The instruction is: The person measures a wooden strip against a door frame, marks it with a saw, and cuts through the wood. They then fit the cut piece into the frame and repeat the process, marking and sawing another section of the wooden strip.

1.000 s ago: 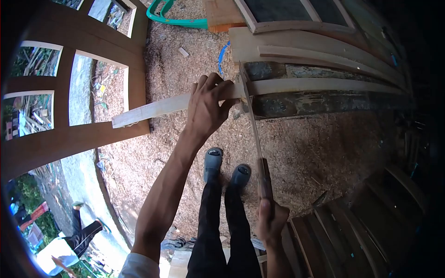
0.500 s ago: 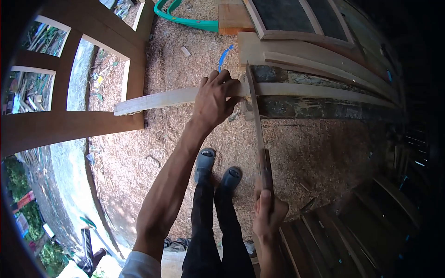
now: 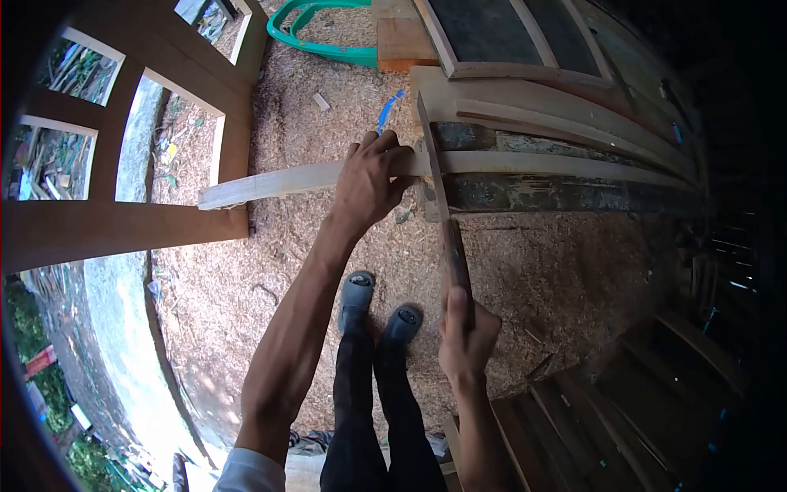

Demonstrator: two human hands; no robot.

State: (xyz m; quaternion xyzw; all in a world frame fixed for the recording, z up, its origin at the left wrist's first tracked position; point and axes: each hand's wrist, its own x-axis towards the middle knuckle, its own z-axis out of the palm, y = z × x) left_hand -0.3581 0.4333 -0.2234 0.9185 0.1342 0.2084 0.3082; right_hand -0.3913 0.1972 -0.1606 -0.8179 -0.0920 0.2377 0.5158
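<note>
A long pale wooden strip [image 3: 287, 181] lies across the dark, worn timbers [image 3: 541, 195] of a bench. My left hand [image 3: 370, 176] grips the strip just left of the bench end, fingers wrapped over it. In my right hand [image 3: 467, 338] is the handle of a handsaw [image 3: 435, 160], whose blade crosses the strip close to my left fingers. The blade points away from me, its tip beyond the far edge of the strip. Whether the teeth have cut in cannot be made out.
A brown wooden frame [image 3: 123, 225] stands at left, near the strip's free end. More boards [image 3: 557, 123] and a framed dark panel [image 3: 484, 33] lie behind the bench. A green curved object [image 3: 328, 54] rests at the top beside an orange-brown block [image 3: 406, 45]. Shavings cover the floor [image 3: 287, 271].
My right hand and the saw have moved forward, away from me, along the blade's line. The left hand still grips the strip. The whole view has shifted slightly.
</note>
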